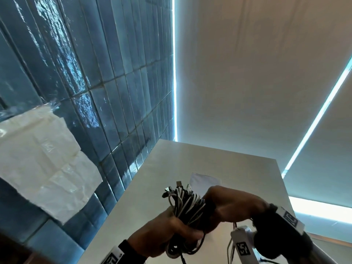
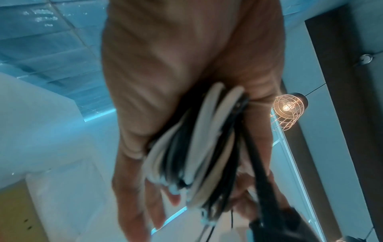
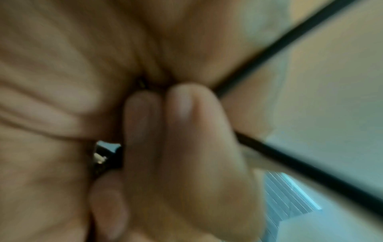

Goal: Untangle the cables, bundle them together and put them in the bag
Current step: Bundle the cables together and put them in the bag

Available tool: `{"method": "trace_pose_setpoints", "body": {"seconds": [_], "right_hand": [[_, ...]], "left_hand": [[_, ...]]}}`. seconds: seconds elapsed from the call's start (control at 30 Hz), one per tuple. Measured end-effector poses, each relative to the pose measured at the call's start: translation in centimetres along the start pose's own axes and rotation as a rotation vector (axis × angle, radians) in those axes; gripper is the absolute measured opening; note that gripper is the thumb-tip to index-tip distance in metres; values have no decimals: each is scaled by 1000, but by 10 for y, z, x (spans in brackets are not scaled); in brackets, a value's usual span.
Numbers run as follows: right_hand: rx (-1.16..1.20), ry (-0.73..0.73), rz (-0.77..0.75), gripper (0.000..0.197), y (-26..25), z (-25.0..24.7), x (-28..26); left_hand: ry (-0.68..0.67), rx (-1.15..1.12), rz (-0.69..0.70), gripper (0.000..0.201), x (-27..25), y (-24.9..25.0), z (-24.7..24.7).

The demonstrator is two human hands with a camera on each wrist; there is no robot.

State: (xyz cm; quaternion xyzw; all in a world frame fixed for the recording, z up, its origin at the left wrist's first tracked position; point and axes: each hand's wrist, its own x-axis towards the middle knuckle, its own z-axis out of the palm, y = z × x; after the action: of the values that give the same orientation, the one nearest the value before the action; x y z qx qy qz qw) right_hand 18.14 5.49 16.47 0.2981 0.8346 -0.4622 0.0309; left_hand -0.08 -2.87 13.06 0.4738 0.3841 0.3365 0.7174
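Observation:
A bundle of black and white cables is held above the white table, its plugs sticking out at the top. My left hand grips the bundle's lower part from below. My right hand grips its upper right side. In the left wrist view the looped cables lie across my palm under curled fingers. The right wrist view is blurred: curled fingers close on the palm, and a black cable runs out of the fist. A pale flat sheet or bag lies on the table behind the bundle.
A blue tiled wall stands on the left with a white crumpled sheet taped to it. Pale roller blinds fill the right. A caged pendant lamp hangs in the left wrist view.

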Motion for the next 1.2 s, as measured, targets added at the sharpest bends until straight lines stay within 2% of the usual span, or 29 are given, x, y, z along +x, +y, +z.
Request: {"method": "trace_pose_setpoints", "body": {"seconds": [0.1,0.2,0.27,0.33,0.4,0.5,0.63,0.73,0.83,0.97,1.1,1.2], "right_hand": [[-65,-17,-20,12,-6,-5,4],[-49,20,-28,16,-9,-6,5],[-5,48,-16,17,-10,-8,7],[32,75,7,18,-13,-13,5],[21,83,22,29,-15,-20,3],[-13,77,27,41,-21,-25,-2],[72,53,-6,43,-23,-23,-4],[162,89,-24,44,-18,-21,-1],[269,106,-34,40,-8,-16,3],[330,47,-55,36,2,-15,4],[390,62,-64,10,13,-22,0],[470,169,-55,21,33,-31,-12]], "left_hand": [[21,-30,30,45,-1,-2,6],[78,-61,78,29,-2,-4,5],[44,-100,82,28,-5,-2,6],[-21,-133,69,37,-7,2,8],[-56,-124,38,43,-7,4,8],[-73,-78,6,36,-5,4,8],[-97,-76,-30,34,-4,7,9],[-73,-111,-34,34,-1,3,10],[-59,-265,-36,43,3,-7,10],[-87,-353,-56,27,4,-13,9],[-3,-406,-12,33,6,-9,-1],[66,-509,45,40,2,0,-19]]}}
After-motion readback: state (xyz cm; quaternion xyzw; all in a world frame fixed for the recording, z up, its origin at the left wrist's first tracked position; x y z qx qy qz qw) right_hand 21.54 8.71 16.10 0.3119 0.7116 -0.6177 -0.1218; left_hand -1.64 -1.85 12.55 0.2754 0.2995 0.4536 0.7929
